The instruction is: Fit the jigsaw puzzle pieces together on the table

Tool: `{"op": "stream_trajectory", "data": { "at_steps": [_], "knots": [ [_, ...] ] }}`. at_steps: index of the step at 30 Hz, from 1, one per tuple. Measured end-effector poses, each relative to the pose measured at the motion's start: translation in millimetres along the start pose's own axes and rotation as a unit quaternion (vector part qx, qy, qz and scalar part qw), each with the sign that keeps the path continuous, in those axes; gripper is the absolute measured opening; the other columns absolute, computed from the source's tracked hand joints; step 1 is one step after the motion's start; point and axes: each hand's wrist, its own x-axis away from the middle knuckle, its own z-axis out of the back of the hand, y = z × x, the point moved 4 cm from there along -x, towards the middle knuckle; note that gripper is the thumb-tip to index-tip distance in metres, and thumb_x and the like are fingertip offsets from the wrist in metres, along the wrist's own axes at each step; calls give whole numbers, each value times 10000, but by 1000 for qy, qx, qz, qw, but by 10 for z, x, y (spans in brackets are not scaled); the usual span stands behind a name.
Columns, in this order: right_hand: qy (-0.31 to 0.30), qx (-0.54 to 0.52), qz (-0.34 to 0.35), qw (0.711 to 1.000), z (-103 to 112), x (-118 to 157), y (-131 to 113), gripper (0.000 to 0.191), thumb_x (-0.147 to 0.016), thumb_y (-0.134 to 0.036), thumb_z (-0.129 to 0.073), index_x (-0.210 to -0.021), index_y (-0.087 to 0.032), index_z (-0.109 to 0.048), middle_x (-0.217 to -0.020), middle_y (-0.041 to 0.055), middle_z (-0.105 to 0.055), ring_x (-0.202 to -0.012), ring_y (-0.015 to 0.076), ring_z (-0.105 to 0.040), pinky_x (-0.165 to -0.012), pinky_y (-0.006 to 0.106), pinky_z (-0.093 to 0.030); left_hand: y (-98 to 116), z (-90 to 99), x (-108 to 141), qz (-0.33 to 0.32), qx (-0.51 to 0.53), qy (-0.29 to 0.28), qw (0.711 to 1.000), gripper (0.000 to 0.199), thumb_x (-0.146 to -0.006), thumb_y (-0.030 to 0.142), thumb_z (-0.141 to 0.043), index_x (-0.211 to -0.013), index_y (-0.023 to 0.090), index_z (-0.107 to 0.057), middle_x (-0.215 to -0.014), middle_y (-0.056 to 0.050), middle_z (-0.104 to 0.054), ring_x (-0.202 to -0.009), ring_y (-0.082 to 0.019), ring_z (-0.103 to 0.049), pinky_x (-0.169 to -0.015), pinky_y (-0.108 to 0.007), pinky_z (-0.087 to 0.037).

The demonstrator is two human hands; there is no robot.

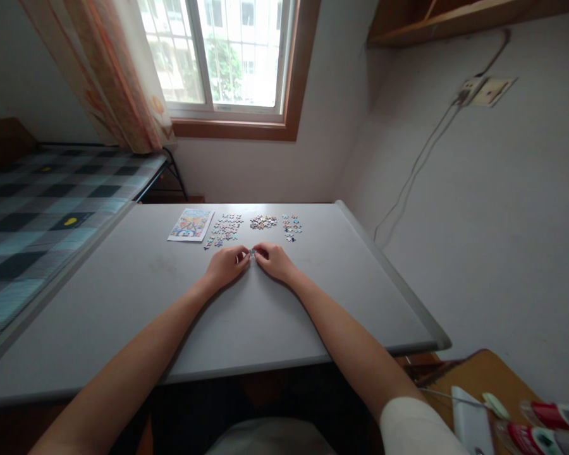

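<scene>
Near the middle of the grey table [246, 316], my left hand [228, 262] and my right hand [274, 260] meet fingertip to fingertip. Between them is a small jigsaw puzzle piece [252, 252], pinched from both sides; whether it is one piece or two joined cannot be made out. Just beyond my hands lies a heap of puzzle pieces [263, 222]. Spread-out pieces [226, 229] are left of the heap, and a smaller group of pieces [291, 227] is right of it. A colourful picture sheet [191, 225] rests flat at the far left.
A bed [66, 183] with a checked cover stands left of the table. Behind are a window [227, 57] and a curtain [109, 69]. At the lower right, a wooden stool [493, 373] carries a white device [471, 420] and red-labelled bottles [533, 437]. A cable [415, 164] hangs along the wall.
</scene>
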Motion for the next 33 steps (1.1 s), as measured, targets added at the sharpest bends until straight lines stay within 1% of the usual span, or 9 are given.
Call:
{"op": "stream_trajectory", "data": {
  "at_steps": [7,15,26,33],
  "knots": [
    [-2,2,-1,1000,8,10,-27,240,-821,-191,-525,-975,-123,-696,-820,50,-675,-735,122,-561,-723,238,-428,-17,-15,-1,-7,3,4,1000,278,-872,392,-499,-890,205,-704,-712,-25,-686,-594,-141,-577,-583,-240,-374],
    [-2,4,2,1000,8,3,-18,226,-822,-198,-526,-962,-141,-695,-822,41,-679,-733,118,-563,-722,234,-429,-13,-6,-4,-5,0,0,1000,281,-872,396,-500,-895,204,-704,-718,-28,-690,-599,-145,-581,-580,-241,-376],
    [-2,9,-1,1000,5,5,-3,233,-822,-200,-532,-976,-135,-694,-834,49,-684,-740,121,-572,-736,240,-436,13,15,5,-1,-3,-3,1000,282,-868,394,-498,-890,205,-707,-723,-30,-692,-605,-145,-581,-584,-242,-377],
    [0,9,4,1000,-7,-5,16,228,-823,-199,-531,-971,-140,-694,-827,44,-685,-733,119,-566,-723,237,-434,-4,-10,-4,-6,-1,-2,1000,289,-874,400,-492,-892,207,-706,-722,-28,-689,-609,-144,-578,-586,-242,-377]
  ]
}}
